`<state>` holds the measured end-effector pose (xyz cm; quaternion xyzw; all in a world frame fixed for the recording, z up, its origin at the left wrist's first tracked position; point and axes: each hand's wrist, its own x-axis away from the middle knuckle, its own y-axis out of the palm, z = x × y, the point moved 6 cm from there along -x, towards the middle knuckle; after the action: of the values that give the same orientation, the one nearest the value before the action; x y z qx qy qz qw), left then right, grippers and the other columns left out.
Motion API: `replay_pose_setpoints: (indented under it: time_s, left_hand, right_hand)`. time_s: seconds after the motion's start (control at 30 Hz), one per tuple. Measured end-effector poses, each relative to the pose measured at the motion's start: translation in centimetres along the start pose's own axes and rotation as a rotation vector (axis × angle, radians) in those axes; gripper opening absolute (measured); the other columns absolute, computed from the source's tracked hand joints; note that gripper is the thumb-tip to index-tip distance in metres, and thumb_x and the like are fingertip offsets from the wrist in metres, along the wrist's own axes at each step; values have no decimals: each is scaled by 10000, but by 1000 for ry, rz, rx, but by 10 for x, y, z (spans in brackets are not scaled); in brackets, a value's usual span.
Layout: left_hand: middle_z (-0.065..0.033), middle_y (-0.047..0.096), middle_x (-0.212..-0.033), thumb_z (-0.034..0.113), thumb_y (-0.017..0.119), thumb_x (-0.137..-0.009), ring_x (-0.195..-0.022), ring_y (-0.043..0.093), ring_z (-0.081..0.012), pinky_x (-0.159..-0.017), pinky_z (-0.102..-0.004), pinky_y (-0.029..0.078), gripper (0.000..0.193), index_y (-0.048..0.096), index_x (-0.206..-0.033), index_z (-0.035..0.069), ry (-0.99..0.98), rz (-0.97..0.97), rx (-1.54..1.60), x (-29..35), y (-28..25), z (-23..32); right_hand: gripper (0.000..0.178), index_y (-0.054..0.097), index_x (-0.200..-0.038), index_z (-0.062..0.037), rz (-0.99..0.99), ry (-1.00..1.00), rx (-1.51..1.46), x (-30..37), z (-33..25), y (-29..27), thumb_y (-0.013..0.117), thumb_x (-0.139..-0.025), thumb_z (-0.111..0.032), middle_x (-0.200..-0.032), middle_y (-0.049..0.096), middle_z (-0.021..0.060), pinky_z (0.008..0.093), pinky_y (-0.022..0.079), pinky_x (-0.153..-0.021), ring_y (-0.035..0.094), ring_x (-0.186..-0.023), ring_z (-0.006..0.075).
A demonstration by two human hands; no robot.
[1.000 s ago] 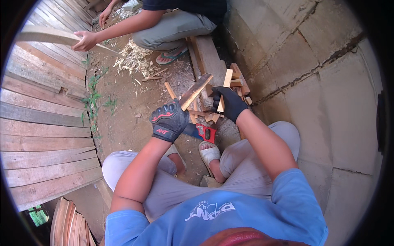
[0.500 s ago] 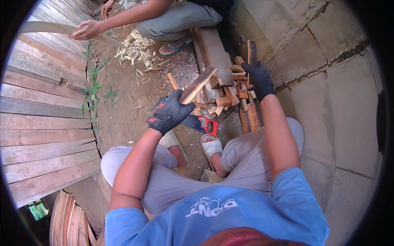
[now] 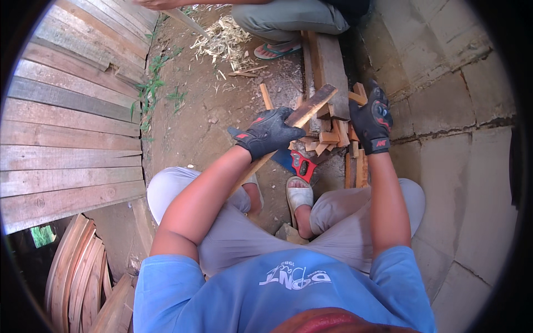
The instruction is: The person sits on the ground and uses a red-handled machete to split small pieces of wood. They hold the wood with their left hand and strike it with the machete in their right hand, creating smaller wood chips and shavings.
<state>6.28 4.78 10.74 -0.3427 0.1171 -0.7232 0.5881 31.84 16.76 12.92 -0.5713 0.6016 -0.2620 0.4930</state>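
My left hand, in a black glove with red marks, is closed round a wooden strip. The strip slants up to the right, and its lower end runs back along my forearm. My right hand, gloved alike, is at the right edge of a pile of short wood offcuts, beside a small wood block. Its fingers stretch upward, with nothing visible in them. A handsaw with a red handle lies on the ground below the pile, its blade partly under my left hand.
A thick wooden beam runs away from the pile toward a crouching person. Wood shavings cover the dirt there. A plank wall stands left, a block wall right. Curved wood pieces lean at lower left.
The view has shifted left, so the scene sits farther right. My right hand no longer grips the dark upright wood strip and its fingers have straightened. My left hand keeps its strip, now tilted lower.
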Motion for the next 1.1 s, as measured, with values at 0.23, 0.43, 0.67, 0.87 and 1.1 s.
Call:
replay_pose_setpoints:
  time_s: [0.23,0.43,0.67,0.87,1.1]
  left_hand:
    - [-247,745,-1100,552,732,-874,-1063,730,-401,-928,-496,550,654,681,-1264,29,146,-135,-220,5,24,7]
    - [-255,746,-1099,640,673,-905,-1080,715,-428,-937,-516,545,665,735,-1179,37,114,-265,-420,14,1,8]
    - [-244,755,-1092,657,655,-920,-1046,728,-417,-917,-512,560,654,775,-1148,56,5,-287,-599,22,-42,-21]
    - [-190,781,-1076,399,669,-893,-1011,758,-379,-842,-501,596,372,792,-1039,80,-6,1,-854,4,-18,-40]
    - [-186,788,-1060,267,649,-853,-978,771,-382,-823,-498,609,280,797,-1014,92,18,27,-848,-11,16,-59]
  right_hand:
    - [488,716,-1274,-138,-217,-708,93,66,-83,29,739,-786,-151,-1305,669,166,514,478,-1073,614,-1267,356]
    - [281,765,-1081,-113,-449,-563,91,58,-43,56,739,-809,-176,-1150,717,138,484,521,-1007,641,-1185,377]
    - [527,724,-1231,-118,-637,-343,82,61,-24,73,813,-852,-473,-1238,722,178,498,553,-977,692,-1162,384]
    - [711,767,-1259,-138,-1109,-262,420,86,57,124,784,-783,-666,-1277,747,170,470,557,-1040,705,-1207,356]
    - [642,755,-1313,-130,-1355,-238,364,154,-19,140,703,-858,-580,-1387,708,155,452,533,-1091,681,-1285,316]
